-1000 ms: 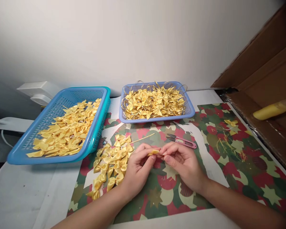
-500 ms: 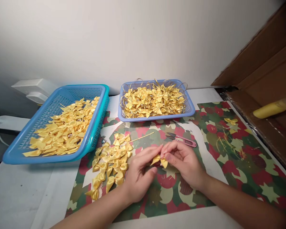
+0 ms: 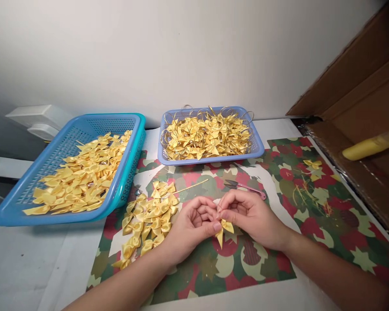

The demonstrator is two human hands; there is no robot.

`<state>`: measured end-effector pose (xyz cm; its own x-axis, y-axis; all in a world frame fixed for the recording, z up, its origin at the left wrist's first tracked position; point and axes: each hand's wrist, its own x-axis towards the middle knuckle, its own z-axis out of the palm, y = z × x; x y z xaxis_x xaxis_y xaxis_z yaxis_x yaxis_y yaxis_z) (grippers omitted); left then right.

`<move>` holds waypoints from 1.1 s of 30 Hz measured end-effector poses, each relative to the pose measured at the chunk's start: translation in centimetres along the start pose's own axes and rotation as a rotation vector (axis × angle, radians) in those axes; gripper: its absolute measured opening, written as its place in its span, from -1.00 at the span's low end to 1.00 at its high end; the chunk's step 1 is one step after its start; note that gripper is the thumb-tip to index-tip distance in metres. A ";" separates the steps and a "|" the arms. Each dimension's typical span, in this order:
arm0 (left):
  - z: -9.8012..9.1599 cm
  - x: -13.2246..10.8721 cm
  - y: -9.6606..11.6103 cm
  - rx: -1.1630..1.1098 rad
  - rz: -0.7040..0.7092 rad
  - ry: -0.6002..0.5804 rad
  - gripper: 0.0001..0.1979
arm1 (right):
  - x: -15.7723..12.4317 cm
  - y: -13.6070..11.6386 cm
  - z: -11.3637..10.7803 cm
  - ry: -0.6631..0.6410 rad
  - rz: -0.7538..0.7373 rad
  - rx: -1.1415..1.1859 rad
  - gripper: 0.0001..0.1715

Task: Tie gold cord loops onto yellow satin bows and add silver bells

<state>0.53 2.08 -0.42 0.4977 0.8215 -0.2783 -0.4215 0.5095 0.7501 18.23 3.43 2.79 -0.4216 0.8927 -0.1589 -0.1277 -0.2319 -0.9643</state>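
Note:
A yellow satin ribbon bow (image 3: 226,226) hangs beneath the fingertips of both hands, its tails pointing down. My right hand (image 3: 248,214) is closed, pinching the bow's upper part between thumb and forefinger. From the left, the curled fingers and thumb of my left hand (image 3: 197,220) meet at the same bow and grip its edge. A fine thread or wire seems to show between the fingertips, too thin to make out. Left of my left hand lies a cluster of yellow bows (image 3: 155,211). Beyond the right hand rest pink-handled thread snips (image 3: 246,188).
A blue basket (image 3: 121,196) of yellow bows, nested in a teal one, stands at left. A purple-blue basket (image 3: 210,162) at the back holds bows with gold loops. One gold tie (image 3: 192,185) lies between. Thread scraps (image 3: 311,198) and a cardboard box (image 3: 353,86) are at right.
The bow has turned so its tails hang down. My left hand has rolled, with its thumb now against the bow and its fingers curled. The view has shifted slightly.

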 end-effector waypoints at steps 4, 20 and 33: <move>0.1 0.1 0.0 -0.062 -0.067 -0.028 -0.68 | 0.0 0.0 -0.1 -0.012 -0.086 -0.062 -0.93; 0.2 -0.8 0.3 0.595 0.553 0.256 -0.86 | -0.6 1.2 0.3 0.254 -0.202 -0.120 -0.87; 1.0 -0.8 0.8 0.317 0.296 0.350 -0.90 | -0.8 3.6 0.3 0.220 -0.266 -0.287 -0.92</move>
<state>0.55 1.54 1.00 0.0881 0.9813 -0.1708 -0.2295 0.1869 0.9552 17.84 1.74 -0.46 -0.2029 0.9749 0.0914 0.0610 0.1057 -0.9925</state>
